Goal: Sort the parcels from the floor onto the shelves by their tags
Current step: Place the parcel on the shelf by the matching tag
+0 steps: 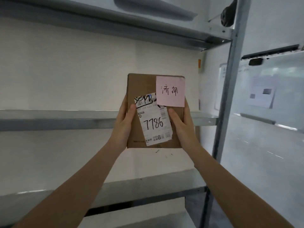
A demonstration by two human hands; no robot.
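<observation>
I hold a brown cardboard parcel (141, 86) upright in front of the shelving, at the height of the middle shelf (57, 120). A pink sticky tag (170, 91) with handwritten characters sits on its upper right corner. A white shipping label (154, 122) marked 7786 covers its lower middle. My left hand (124, 124) grips the parcel's left edge, thumb on the front. My right hand (182, 124) grips the right edge, thumb next to the label.
A grey metal upright (228, 89) stands to the right of the parcel. An upper shelf (115, 28) runs overhead and a lower shelf (148, 188) lies below my arms. A whiteboard (279, 89) with papers hangs on the right.
</observation>
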